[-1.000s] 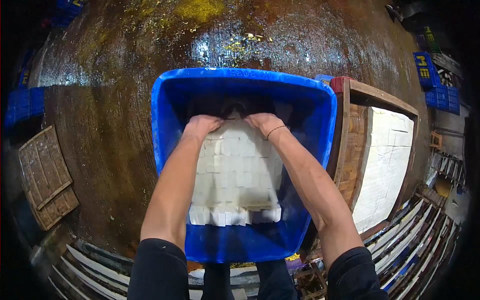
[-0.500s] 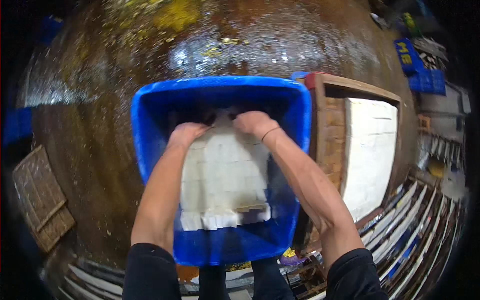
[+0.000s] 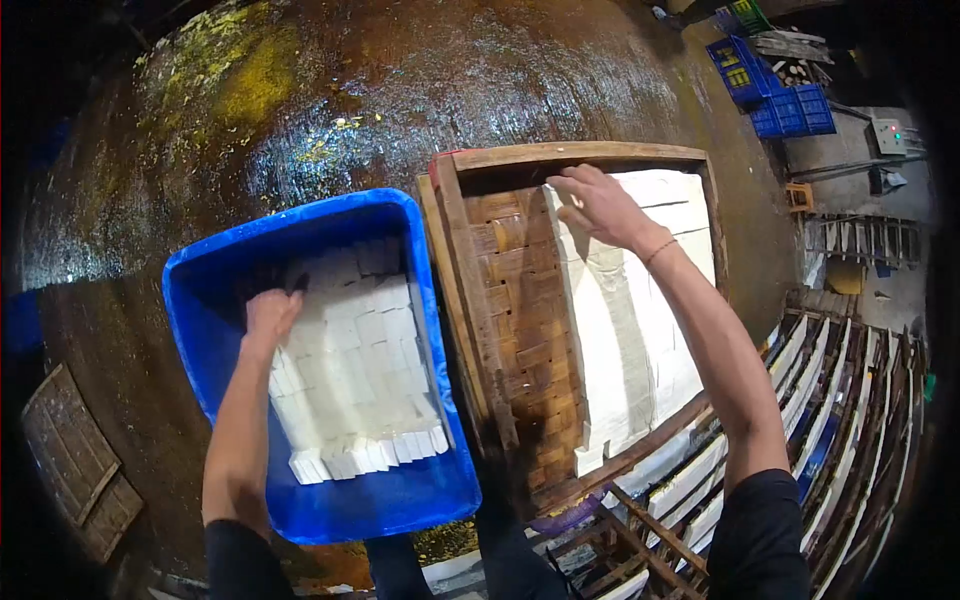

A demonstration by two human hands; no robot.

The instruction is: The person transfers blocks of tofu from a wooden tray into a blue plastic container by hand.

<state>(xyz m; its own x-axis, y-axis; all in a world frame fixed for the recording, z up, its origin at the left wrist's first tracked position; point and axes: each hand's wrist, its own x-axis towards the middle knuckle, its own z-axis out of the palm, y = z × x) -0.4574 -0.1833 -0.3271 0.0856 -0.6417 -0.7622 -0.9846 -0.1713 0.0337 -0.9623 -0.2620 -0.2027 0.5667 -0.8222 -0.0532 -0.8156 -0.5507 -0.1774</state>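
Observation:
A blue tub (image 3: 375, 510) holds rows of white blocks (image 3: 345, 350) set close together. Inside it, at the left edge of the blocks, is my left hand (image 3: 272, 312), fingers curled, with whatever is between them hidden. To the right stands a wooden-framed tray (image 3: 525, 350) with a woven bottom, its right part covered by white slabs (image 3: 650, 300) cut with lines. My right hand (image 3: 598, 205) is over the upper left edge of these slabs, fingers spread apart, with nothing visible in it.
The wet brown floor (image 3: 450, 90) has yellow bits at the upper left. Blue crates (image 3: 790, 110) stand at the upper right, slatted racks (image 3: 850, 400) at the lower right. A wooden board (image 3: 80, 450) lies at the far left.
The view has shifted right, so tub and tray appear farther left. My right hand has left the tub and moved over the tray. My left hand remains in the tub.

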